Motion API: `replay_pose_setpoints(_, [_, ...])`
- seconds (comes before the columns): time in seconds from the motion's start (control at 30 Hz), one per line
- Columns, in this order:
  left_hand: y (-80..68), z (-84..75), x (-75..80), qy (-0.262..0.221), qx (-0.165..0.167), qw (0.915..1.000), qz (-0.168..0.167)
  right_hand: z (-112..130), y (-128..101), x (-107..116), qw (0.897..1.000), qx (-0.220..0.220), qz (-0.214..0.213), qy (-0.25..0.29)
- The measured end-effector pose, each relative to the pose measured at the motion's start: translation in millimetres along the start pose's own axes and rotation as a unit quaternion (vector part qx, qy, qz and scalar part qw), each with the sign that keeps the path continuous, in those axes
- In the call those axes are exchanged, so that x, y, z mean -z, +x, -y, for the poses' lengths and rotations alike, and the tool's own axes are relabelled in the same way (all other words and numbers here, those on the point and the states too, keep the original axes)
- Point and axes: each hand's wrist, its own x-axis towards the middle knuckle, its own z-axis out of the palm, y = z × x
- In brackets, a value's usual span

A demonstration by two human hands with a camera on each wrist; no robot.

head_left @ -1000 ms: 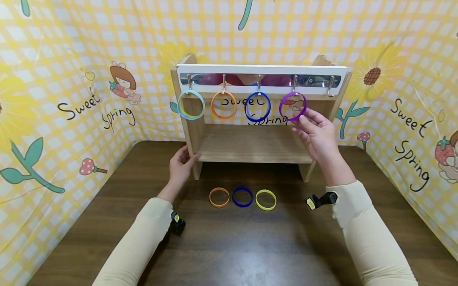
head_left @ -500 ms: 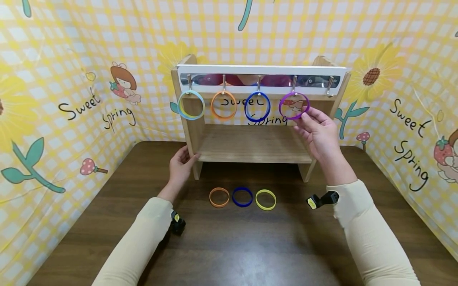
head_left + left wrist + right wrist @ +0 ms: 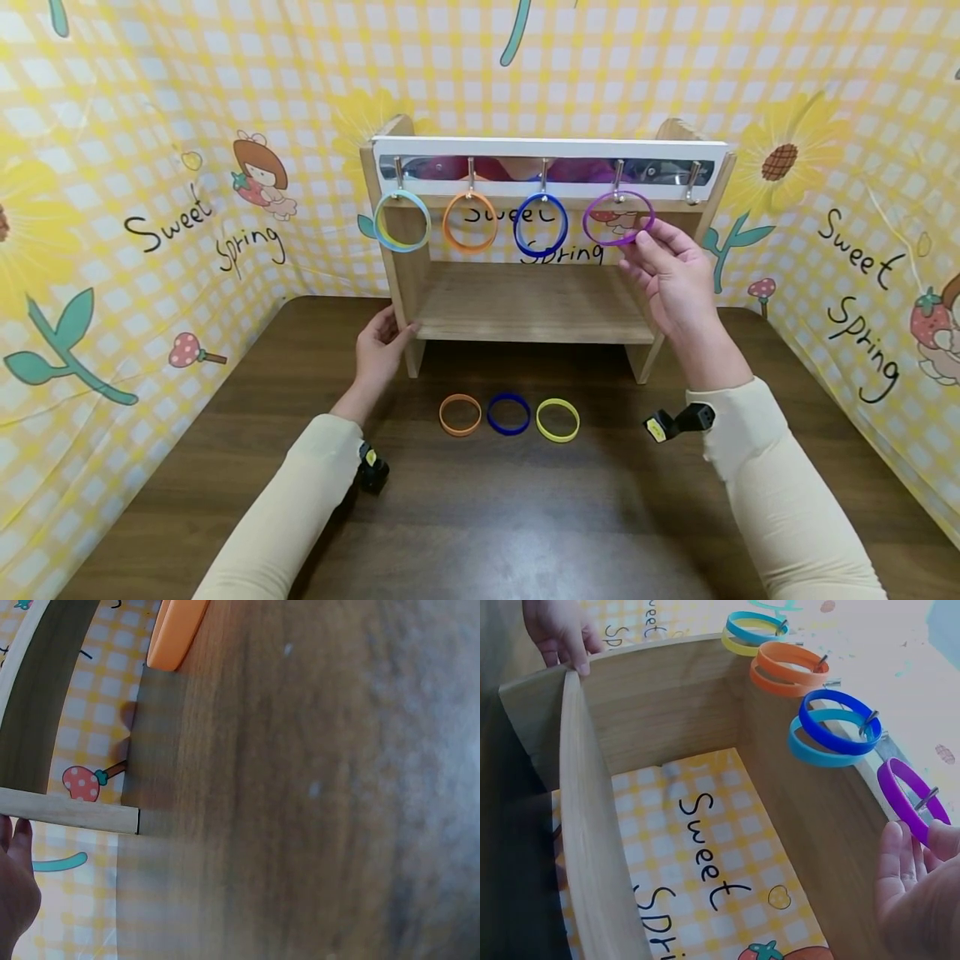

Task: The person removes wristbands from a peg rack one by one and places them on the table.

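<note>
- The right hand (image 3: pixel 673 279) is raised in front of the wooden rack (image 3: pixel 534 312), and its thumb and fingers pinch the right edge of the purple ring (image 3: pixel 617 218).
- The purple ring hangs on the fourth hook (image 3: pixel 617 177) from the left, under the white rail (image 3: pixel 551 148) at the top edge of the rack; in the right wrist view the hook passes through the ring (image 3: pixel 910 798).
- The left hand (image 3: pixel 379 346) rests on the left side panel of the rack, near its bottom front corner, with the fingers curled a little around the panel edge.
- On the other hooks, from the left end of the rail, hang a light blue and yellow pair of rings (image 3: pixel 402 221), an orange ring (image 3: pixel 470 222) and a blue ring (image 3: pixel 540 225).
- The hook (image 3: pixel 693 179) at the right end of the rail carries nothing.
- The rack stands at the far edge of the dark brown table (image 3: pixel 480 517).
- On the table, just in front of the rack, three rings lie in a row, near each other: a small orange ring (image 3: pixel 460 414), a small blue ring (image 3: pixel 508 414) and a yellow ring (image 3: pixel 557 419).
- A yellow checked cloth (image 3: pixel 150 167) with the words "Sweet Spring" stands around the table.
</note>
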Motion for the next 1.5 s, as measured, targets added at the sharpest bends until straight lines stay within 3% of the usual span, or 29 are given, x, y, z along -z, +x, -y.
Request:
replay_pose_setpoints(0.27, [0.2,0.7,-0.5,0.0,0.003,1.0,0.002,4,-10,-6,1.0,0.006,0.024,0.007])
replay_pose_setpoints(0.5, [-0.3,2.4,-0.1,-0.008,0.002,1.0,-0.003,10,-27,-7,0.998,0.002,0.047,-0.038])
replay_pose_setpoints(0.7, [-0.9,0.8,-0.2,-0.008,0.003,0.9999,-0.005,8,-39,2,0.996,0.005,0.075,-0.045])
replay_pose_setpoints(1.5, [0.3,1.2,-0.8,-0.004,0.003,1.0,-0.005,-11,-65,40,0.984,-0.044,0.096,-0.141])
